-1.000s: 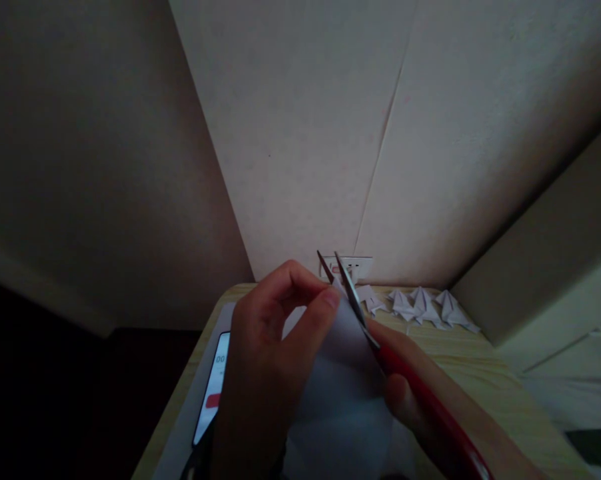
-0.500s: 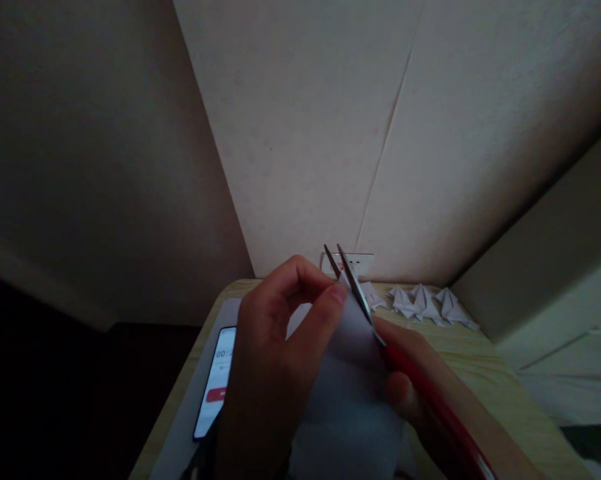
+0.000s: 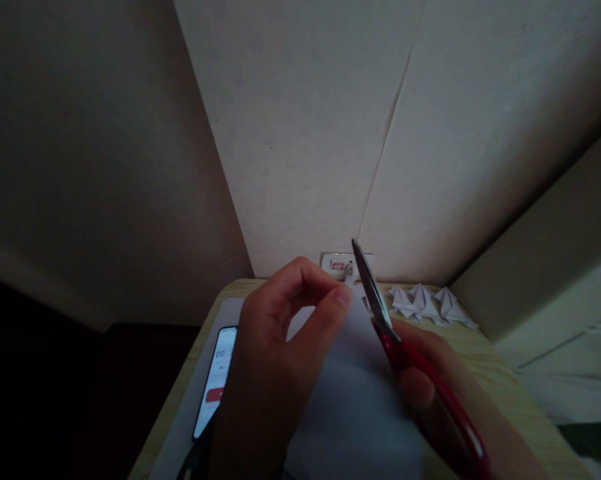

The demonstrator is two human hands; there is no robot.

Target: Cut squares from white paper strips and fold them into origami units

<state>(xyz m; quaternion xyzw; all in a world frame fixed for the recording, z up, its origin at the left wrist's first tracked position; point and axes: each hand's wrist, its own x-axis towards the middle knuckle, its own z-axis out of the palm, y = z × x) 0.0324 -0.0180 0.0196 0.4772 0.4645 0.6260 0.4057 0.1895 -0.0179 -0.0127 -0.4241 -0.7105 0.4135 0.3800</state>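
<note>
A sheet of white paper (image 3: 355,393) hangs from my left hand (image 3: 290,340), its top corner pinched between thumb and forefinger. My right hand (image 3: 430,373) is wrapped round the red handles of a pair of scissors (image 3: 375,293). The blades are closed together, point up and away, and stand just right of the pinched corner, apart from it. Part of the paper's left side is hidden behind my left hand.
Several folded white paper pieces (image 3: 423,303) lie along the back right of the wooden table (image 3: 480,373). A phone (image 3: 213,383) showing a timer rests at the left on more white paper (image 3: 180,413). Behind is a wall with a socket plate (image 3: 335,257).
The scissors' blades have gone from slightly apart at the paper's corner to closed, and have moved right, off the paper. My left hand keeps its pinch and has barely shifted.
</note>
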